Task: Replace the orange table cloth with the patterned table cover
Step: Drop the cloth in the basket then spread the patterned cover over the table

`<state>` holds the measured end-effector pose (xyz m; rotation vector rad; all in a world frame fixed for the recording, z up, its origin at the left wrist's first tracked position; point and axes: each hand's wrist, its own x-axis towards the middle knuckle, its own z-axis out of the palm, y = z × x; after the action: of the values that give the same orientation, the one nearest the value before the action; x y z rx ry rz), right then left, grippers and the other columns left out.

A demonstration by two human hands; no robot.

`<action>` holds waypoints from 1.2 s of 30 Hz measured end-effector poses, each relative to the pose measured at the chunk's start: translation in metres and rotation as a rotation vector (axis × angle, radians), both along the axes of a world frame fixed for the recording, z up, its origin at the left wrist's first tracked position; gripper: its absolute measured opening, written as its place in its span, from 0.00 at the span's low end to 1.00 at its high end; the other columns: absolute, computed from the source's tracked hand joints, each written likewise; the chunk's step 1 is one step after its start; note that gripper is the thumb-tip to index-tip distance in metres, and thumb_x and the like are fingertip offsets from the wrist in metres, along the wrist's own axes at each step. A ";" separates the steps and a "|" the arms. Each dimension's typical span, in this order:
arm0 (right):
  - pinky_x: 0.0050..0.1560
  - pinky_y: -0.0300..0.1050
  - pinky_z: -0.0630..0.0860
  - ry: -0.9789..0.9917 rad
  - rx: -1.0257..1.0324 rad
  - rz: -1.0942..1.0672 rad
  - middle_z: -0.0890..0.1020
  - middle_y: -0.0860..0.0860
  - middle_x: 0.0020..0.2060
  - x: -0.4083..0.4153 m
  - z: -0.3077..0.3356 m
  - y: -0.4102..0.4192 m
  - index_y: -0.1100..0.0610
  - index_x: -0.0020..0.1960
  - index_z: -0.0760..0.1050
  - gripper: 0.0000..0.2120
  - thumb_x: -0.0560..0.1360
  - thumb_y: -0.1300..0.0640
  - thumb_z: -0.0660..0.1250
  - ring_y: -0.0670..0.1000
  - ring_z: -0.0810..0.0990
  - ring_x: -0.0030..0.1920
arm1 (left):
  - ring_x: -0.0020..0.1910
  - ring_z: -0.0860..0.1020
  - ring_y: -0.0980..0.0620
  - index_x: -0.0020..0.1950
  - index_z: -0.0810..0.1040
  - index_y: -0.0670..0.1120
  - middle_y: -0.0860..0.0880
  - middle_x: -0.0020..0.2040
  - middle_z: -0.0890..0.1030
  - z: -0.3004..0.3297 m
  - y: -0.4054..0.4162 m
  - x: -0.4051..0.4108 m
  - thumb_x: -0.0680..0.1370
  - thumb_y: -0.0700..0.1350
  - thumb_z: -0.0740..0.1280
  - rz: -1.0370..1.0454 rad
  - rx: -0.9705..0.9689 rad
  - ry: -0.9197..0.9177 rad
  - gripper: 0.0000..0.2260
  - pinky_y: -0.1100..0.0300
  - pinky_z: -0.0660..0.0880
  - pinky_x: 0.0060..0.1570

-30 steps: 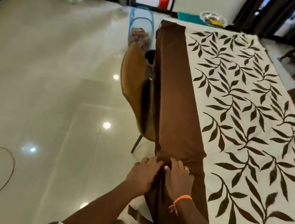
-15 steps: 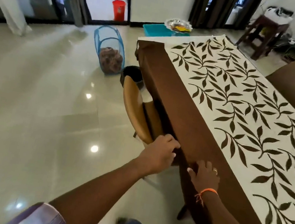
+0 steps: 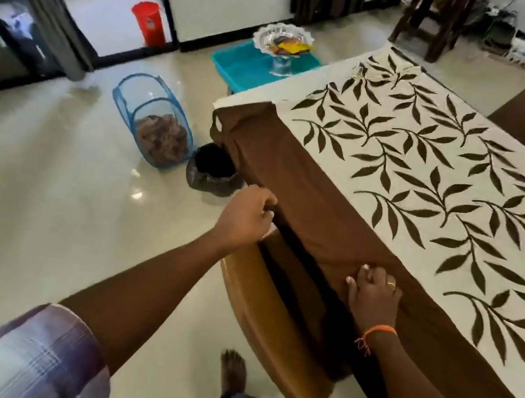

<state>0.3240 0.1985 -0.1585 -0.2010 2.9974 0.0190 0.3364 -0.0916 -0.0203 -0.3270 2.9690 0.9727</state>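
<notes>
The patterned table cover (image 3: 431, 178), cream with dark leaf sprays and a wide brown border (image 3: 316, 201), lies spread over the table. My left hand (image 3: 245, 218) pinches the border's hanging edge at the table's near side, fingers closed on the cloth. Farther along the same edge, my right hand (image 3: 373, 294) presses down on the brown border, fingertips curled into a fold. What looks like orange-brown cloth (image 3: 163, 140) sits bunched inside the blue mesh basket (image 3: 149, 117) on the floor.
A tan wooden chair (image 3: 266, 331) is pushed against the table between my arms. A black bin (image 3: 213, 173) stands by the table corner. A teal tub (image 3: 241, 66) with a glass fruit bowl (image 3: 285, 43), a red bucket (image 3: 148, 21) and a wooden stool (image 3: 433, 22) stand beyond.
I have walked along the table's side toward its far corner. My hands, first together on the border, have spread apart, the left one reaching ahead along the hanging edge.
</notes>
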 end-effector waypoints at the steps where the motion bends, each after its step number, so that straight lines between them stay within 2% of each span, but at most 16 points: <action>1: 0.47 0.58 0.73 0.004 -0.015 0.002 0.75 0.61 0.51 -0.013 0.001 -0.016 0.62 0.60 0.77 0.20 0.74 0.49 0.69 0.63 0.73 0.49 | 0.55 0.78 0.51 0.60 0.79 0.47 0.49 0.57 0.78 0.000 -0.014 -0.019 0.78 0.42 0.67 -0.036 -0.026 -0.008 0.10 0.56 0.76 0.59; 4: 0.53 0.61 0.71 -0.007 -0.068 -0.016 0.73 0.60 0.57 -0.045 0.001 -0.062 0.57 0.65 0.74 0.21 0.75 0.49 0.67 0.62 0.72 0.56 | 0.56 0.77 0.49 0.58 0.78 0.45 0.47 0.56 0.79 -0.008 -0.051 -0.075 0.78 0.43 0.66 -0.119 -0.071 -0.027 0.09 0.56 0.75 0.59; 7: 0.61 0.65 0.67 -0.027 -0.130 -0.056 0.72 0.59 0.64 -0.076 -0.003 -0.109 0.54 0.68 0.72 0.20 0.78 0.49 0.61 0.62 0.70 0.64 | 0.57 0.77 0.48 0.58 0.78 0.44 0.46 0.56 0.79 -0.027 -0.089 -0.136 0.79 0.43 0.64 -0.177 -0.148 -0.035 0.09 0.54 0.75 0.58; 10: 0.70 0.66 0.58 -0.032 -0.150 -0.098 0.69 0.58 0.69 -0.114 -0.011 -0.155 0.52 0.71 0.69 0.21 0.79 0.49 0.59 0.62 0.64 0.71 | 0.57 0.76 0.47 0.58 0.77 0.44 0.45 0.57 0.78 -0.051 -0.139 -0.200 0.81 0.44 0.61 -0.143 -0.184 -0.027 0.10 0.55 0.74 0.56; 12: 0.70 0.68 0.55 -0.011 -0.147 -0.158 0.69 0.57 0.69 -0.140 -0.017 -0.186 0.50 0.71 0.69 0.21 0.79 0.48 0.59 0.62 0.63 0.72 | 0.60 0.75 0.45 0.64 0.73 0.44 0.44 0.62 0.75 -0.070 -0.177 -0.246 0.82 0.46 0.60 -0.111 -0.209 -0.074 0.13 0.52 0.74 0.58; 14: 0.68 0.71 0.57 0.014 -0.141 -0.249 0.71 0.57 0.67 -0.168 -0.021 -0.218 0.50 0.70 0.70 0.21 0.79 0.48 0.61 0.63 0.65 0.71 | 0.64 0.72 0.41 0.71 0.67 0.44 0.41 0.68 0.70 -0.090 -0.211 -0.295 0.82 0.49 0.60 -0.111 -0.263 -0.123 0.19 0.46 0.74 0.61; 16: 0.68 0.72 0.57 0.011 -0.133 -0.363 0.71 0.57 0.67 -0.192 -0.023 -0.247 0.50 0.70 0.71 0.21 0.78 0.47 0.63 0.63 0.66 0.70 | 0.65 0.72 0.39 0.73 0.63 0.42 0.39 0.70 0.68 -0.109 -0.234 -0.333 0.81 0.54 0.62 -0.166 -0.313 -0.195 0.25 0.43 0.74 0.59; 17: 0.68 0.72 0.56 0.011 -0.145 -0.439 0.70 0.57 0.68 -0.205 -0.021 -0.263 0.51 0.70 0.71 0.21 0.78 0.47 0.63 0.64 0.65 0.70 | 0.64 0.73 0.39 0.72 0.64 0.43 0.40 0.68 0.69 -0.117 -0.242 -0.350 0.80 0.56 0.62 -0.227 -0.334 -0.215 0.25 0.43 0.75 0.57; 20: 0.71 0.68 0.51 -0.059 -0.169 -0.647 0.65 0.58 0.72 -0.229 -0.012 -0.307 0.53 0.72 0.68 0.23 0.79 0.45 0.59 0.63 0.59 0.74 | 0.55 0.78 0.41 0.60 0.72 0.45 0.42 0.58 0.78 -0.132 -0.261 -0.376 0.82 0.57 0.57 -0.459 -0.349 -0.228 0.17 0.46 0.76 0.51; 22: 0.72 0.67 0.53 -0.093 -0.184 -0.750 0.63 0.59 0.73 -0.247 -0.004 -0.335 0.53 0.72 0.67 0.24 0.79 0.44 0.58 0.62 0.58 0.74 | 0.53 0.79 0.41 0.55 0.74 0.45 0.43 0.54 0.80 -0.131 -0.273 -0.386 0.83 0.56 0.55 -0.545 -0.293 -0.259 0.16 0.50 0.74 0.49; 24: 0.70 0.68 0.58 -0.103 -0.205 -0.812 0.65 0.59 0.72 -0.267 0.006 -0.367 0.52 0.71 0.69 0.25 0.78 0.42 0.59 0.62 0.61 0.72 | 0.54 0.79 0.42 0.55 0.76 0.46 0.43 0.54 0.81 -0.126 -0.287 -0.397 0.82 0.56 0.57 -0.568 -0.235 -0.313 0.16 0.52 0.73 0.50; 26: 0.68 0.69 0.60 -0.107 -0.241 -0.840 0.66 0.58 0.70 -0.291 0.013 -0.402 0.51 0.70 0.70 0.26 0.77 0.38 0.58 0.61 0.64 0.70 | 0.55 0.79 0.42 0.55 0.77 0.47 0.44 0.54 0.81 -0.122 -0.298 -0.405 0.81 0.57 0.58 -0.614 -0.245 -0.337 0.16 0.53 0.74 0.51; 30: 0.69 0.74 0.45 -0.085 -0.434 -0.887 0.61 0.56 0.73 -0.361 0.019 -0.473 0.51 0.72 0.63 0.34 0.73 0.31 0.58 0.61 0.51 0.76 | 0.50 0.81 0.45 0.53 0.76 0.49 0.47 0.50 0.82 -0.124 -0.329 -0.430 0.80 0.60 0.57 -0.657 -0.242 -0.339 0.17 0.51 0.79 0.50; 33: 0.67 0.78 0.40 -0.072 -0.458 -0.880 0.59 0.57 0.73 -0.403 0.010 -0.517 0.50 0.62 0.69 0.28 0.71 0.31 0.61 0.64 0.43 0.77 | 0.43 0.81 0.48 0.49 0.77 0.50 0.50 0.44 0.82 -0.125 -0.358 -0.458 0.80 0.59 0.57 -0.679 -0.270 -0.346 0.16 0.53 0.80 0.44; 36: 0.63 0.81 0.39 -0.143 -0.380 -0.830 0.57 0.60 0.75 -0.434 0.000 -0.552 0.51 0.57 0.72 0.27 0.72 0.30 0.55 0.67 0.39 0.75 | 0.38 0.80 0.51 0.44 0.78 0.50 0.52 0.39 0.81 -0.123 -0.385 -0.486 0.79 0.57 0.57 -0.682 -0.279 -0.362 0.15 0.55 0.79 0.40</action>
<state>-0.1096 -0.3537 -0.1587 0.9520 2.6707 -0.6101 -0.1497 -0.4767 -0.1434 0.4432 2.5616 0.3731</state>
